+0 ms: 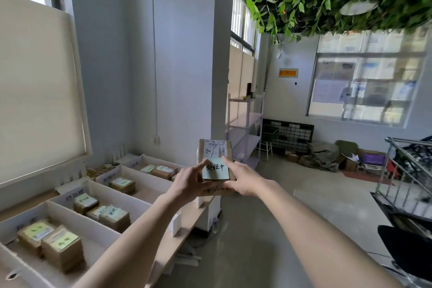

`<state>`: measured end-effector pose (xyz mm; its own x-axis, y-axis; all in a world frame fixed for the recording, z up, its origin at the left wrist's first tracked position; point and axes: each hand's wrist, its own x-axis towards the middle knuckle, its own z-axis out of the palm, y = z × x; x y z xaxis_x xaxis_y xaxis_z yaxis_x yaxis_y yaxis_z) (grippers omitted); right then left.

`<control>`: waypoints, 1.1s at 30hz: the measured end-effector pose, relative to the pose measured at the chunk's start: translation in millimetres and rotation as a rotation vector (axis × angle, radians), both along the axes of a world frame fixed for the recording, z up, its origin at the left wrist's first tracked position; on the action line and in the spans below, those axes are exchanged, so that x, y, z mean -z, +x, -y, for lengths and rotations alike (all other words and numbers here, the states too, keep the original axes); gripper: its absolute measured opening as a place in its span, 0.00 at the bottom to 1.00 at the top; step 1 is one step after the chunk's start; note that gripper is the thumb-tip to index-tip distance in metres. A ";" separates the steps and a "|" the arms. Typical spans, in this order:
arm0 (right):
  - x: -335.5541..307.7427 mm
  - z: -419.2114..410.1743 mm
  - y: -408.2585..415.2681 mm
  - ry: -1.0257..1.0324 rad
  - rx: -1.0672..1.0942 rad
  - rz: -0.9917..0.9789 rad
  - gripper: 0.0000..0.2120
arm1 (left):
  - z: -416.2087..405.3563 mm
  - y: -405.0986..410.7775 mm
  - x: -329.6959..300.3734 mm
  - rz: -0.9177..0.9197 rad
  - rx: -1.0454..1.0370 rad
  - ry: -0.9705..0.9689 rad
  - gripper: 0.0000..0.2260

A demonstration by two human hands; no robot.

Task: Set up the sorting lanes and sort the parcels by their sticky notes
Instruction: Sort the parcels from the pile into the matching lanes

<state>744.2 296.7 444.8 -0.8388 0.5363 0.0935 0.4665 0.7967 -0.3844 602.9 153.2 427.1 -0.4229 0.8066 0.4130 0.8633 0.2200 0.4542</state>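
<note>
Floor (268, 229) of bare grey concrete lies open to the right of the bench (187, 224), running back to a metal shelf (245, 124) beside the white pillar (217, 77) and a heap of boxes and cloth (327, 154) along the far wall. A steel railing (402, 166) closes the right side. The bench edge runs diagonally from lower centre towards the pillar.

On the bench stand four white cardboard lanes (109, 196) side by side, each with a handwritten label on its near wall. The nearest lane holds two brown parcels (50, 244) with yellow-green sticky notes on top; the next holds three; the third holds one (122, 185); the farthest holds at least two (159, 170).

Both hands hold a small brown parcel (215, 147) up in the air above the bench's far end, in front of the pillar. It carries a white shipping label and a pale green sticky note (215, 169) with dark writing. The left hand (187, 184) grips the parcel's left side, its forefinger lying on the note's left edge. The right hand (243, 180) grips the right side, forefinger resting at the note's upper right corner.
</note>
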 end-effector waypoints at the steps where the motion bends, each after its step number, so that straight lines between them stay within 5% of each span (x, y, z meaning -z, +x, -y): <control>1: -0.6 -15.7 -7.2 0.009 0.006 0.009 0.43 | -15.6 -6.7 -0.8 -0.005 0.003 0.002 0.36; 22: -14.1 -285.2 -178.5 -0.007 -0.049 -0.009 0.44 | -276.1 -165.0 -16.6 0.027 0.008 0.024 0.29; 33: -17.1 -388.1 -295.8 0.024 -0.343 -0.008 0.43 | -351.0 -238.9 -11.6 0.032 -0.335 0.034 0.32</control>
<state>448.4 684.8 461.9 -0.9690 0.2211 0.1100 0.1674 0.9156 -0.3657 364.0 504.3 438.7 -0.6755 0.6063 0.4198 0.7307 0.4735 0.4919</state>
